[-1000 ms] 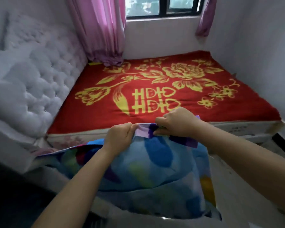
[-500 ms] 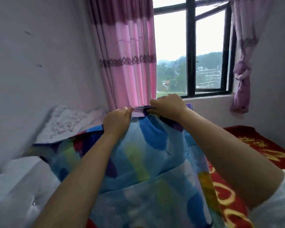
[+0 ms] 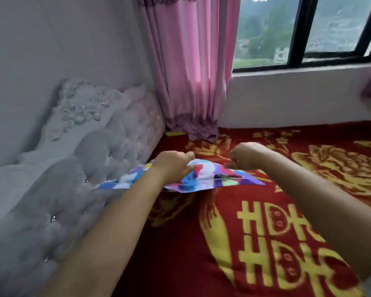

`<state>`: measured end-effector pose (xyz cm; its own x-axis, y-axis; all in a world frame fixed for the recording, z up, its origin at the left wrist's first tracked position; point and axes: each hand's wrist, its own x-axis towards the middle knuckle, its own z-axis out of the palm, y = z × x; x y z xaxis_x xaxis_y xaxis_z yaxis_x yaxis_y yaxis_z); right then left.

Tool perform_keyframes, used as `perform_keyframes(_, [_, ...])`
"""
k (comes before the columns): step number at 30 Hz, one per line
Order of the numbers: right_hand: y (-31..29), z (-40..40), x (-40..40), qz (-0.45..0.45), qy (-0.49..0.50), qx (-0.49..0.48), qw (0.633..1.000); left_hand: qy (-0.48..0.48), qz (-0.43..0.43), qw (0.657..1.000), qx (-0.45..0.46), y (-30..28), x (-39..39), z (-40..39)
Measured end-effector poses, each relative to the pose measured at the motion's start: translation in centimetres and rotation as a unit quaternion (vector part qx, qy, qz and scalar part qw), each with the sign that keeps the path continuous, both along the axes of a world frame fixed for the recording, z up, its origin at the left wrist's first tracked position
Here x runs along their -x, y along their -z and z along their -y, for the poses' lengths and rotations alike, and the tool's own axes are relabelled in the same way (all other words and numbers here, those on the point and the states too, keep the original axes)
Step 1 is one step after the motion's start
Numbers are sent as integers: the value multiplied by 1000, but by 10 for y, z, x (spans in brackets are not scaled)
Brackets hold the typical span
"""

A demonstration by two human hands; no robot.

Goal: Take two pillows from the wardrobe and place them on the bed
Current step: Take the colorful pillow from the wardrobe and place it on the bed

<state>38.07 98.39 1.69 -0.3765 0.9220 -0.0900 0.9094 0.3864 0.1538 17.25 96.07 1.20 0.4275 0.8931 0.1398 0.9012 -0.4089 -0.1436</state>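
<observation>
A flat pillow point(image 3: 204, 179) in a blue, purple and white patterned cover hangs level just over the red bed cover point(image 3: 234, 221) with gold flowers, close to the headboard. My left hand point(image 3: 171, 163) grips its near edge from above. My right hand point(image 3: 246, 155) is fisted at the pillow's right part, fingers curled on the fabric. Both forearms reach out over the bed. Only one pillow shows; the wardrobe is out of view.
A grey tufted headboard point(image 3: 90, 168) runs along the left wall. A pink curtain point(image 3: 191, 71) hangs down onto the bed's far corner. A black-framed window point(image 3: 298, 35) sits above the white sill wall behind the bed.
The pillow went from hanging upright in front of me to lying flat low over the bed near the headboard. My arms stretched forward and down, and my view dropped toward the bed.
</observation>
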Motion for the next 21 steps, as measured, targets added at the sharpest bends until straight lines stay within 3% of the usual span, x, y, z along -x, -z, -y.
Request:
perform_keyframes(4, [109,-18,-8,7,32,151,988,-81,-10,986,148,100,8,-4])
perform_keyframes(11, [240,-16,19,-26,53,280,958,-181,-38,944,273,196,41,-18])
perform_keyframes(16, [302,-26,58,-26,94,344,934,-241,-18,904,353,252,99,-37])
perform_keyframes(21, [358,-44,113,-36,172,339,924,-240,-29,897,370,307,160,-74])
